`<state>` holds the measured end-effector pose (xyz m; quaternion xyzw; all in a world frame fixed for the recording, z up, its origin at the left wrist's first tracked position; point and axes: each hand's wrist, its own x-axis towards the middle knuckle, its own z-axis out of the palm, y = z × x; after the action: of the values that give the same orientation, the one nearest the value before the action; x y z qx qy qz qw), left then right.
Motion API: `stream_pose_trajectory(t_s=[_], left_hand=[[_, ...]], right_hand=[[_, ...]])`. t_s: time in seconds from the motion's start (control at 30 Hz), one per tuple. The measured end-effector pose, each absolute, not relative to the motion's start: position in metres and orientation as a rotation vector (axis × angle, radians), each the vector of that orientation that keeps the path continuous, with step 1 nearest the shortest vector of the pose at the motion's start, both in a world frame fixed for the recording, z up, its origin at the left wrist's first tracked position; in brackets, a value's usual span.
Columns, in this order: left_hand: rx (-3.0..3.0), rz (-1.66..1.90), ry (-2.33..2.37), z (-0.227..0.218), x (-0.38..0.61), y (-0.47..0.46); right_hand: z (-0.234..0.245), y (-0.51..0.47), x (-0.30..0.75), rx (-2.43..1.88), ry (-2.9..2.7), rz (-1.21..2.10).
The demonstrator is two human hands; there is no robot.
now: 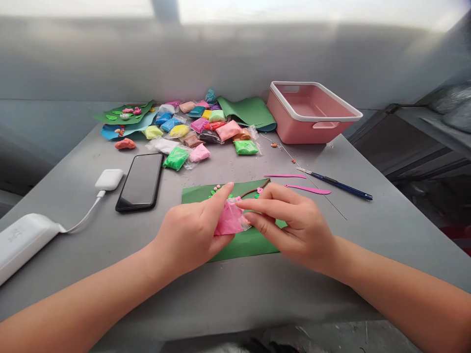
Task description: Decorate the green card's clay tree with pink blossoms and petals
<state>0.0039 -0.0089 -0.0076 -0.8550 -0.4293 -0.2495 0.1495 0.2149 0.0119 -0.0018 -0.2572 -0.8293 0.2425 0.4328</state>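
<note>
My left hand [191, 225] is closed around a small packet of pink modelling clay [230, 220], thumb above and fingers below. At the packet's clear plastic edge, the thumb and index finger of my right hand [294, 220] are pinched together on it. Both hands are above a green sheet [243, 246]. On that sheet lies a brown clay stem [253, 190] with little pink and green clay pieces; my hands cover part of this.
Behind are several coloured clay packets [176, 158], green sheets [250, 113] and a pink basket [301, 130]. A phone [140, 181] and a white charger case [109, 179] lie left. Pink clay tools [309, 189], a blue-handled tool [342, 185] and thin wire [331, 202] lie right.
</note>
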Motion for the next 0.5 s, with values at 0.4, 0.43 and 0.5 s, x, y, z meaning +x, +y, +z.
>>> stream_pose_trajectory(t_s=[0.4, 0.43, 0.5], left_hand=[[-2.471, -0.694, -1.003, -0.0083, 0.0088, -0.0122], [-2.467, -0.695, -0.988, -0.0082, 0.0094, -0.0129], [-2.461, -0.701, -0.963, -0.0078, 0.0100, -0.0139]], right_hand=[[-0.0054, 0.0079, 0.2160, -0.839, -2.146, 0.529], [-0.0043, 0.0076, 0.2160, -0.866, -2.177, 0.576], [-0.0013, 0.0071, 0.2156, -0.872, -2.234, 0.677]])
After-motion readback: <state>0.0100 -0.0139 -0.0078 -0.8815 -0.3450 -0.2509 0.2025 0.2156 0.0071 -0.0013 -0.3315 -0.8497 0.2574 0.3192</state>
